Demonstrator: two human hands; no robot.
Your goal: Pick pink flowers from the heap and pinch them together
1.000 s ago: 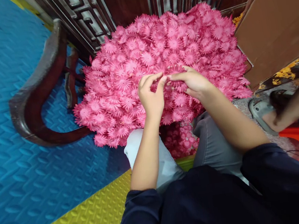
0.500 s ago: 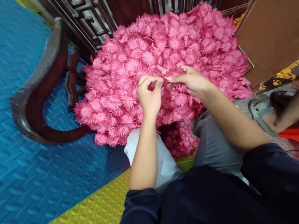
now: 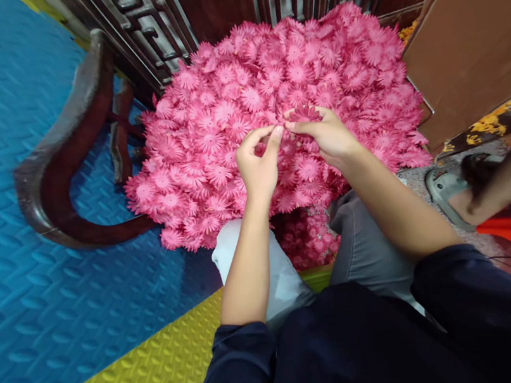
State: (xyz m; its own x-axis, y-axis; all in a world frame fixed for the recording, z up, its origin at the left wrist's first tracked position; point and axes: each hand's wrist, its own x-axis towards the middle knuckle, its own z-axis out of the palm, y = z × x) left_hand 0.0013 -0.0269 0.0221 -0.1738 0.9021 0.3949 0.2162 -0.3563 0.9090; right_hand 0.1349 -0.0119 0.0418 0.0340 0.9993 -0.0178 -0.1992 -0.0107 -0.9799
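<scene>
Item, far left: a blue embossed mat, with a curved dark wooden piece above it, glossy and scuffed.

Item: the left hand, thumb and forefinger tips together; whether something thin lies between them, I cannot tell. For good handling, a light pinch near the flower's centre seems best — pressure on the petals could crease them.

Item: the right hand, just beside the left and apart from it, clamped on one flower between thumb and fingers. Steadiness here should help, with the small movements left to the other hand and both sets of fingertips close together.

Item: that flower, held over the heap, in front of the person. Deeper pink than its neighbours, narrow petals spread outward, the near part hidden by the thumb.

Item: the heap of pink flowers, reaching to either side of both hands — layered, many-petalled, some with small dark centres.

Item, far right: a brown panel, orange-yellow pieces along its foot, and another person's sandal nearby.
</scene>
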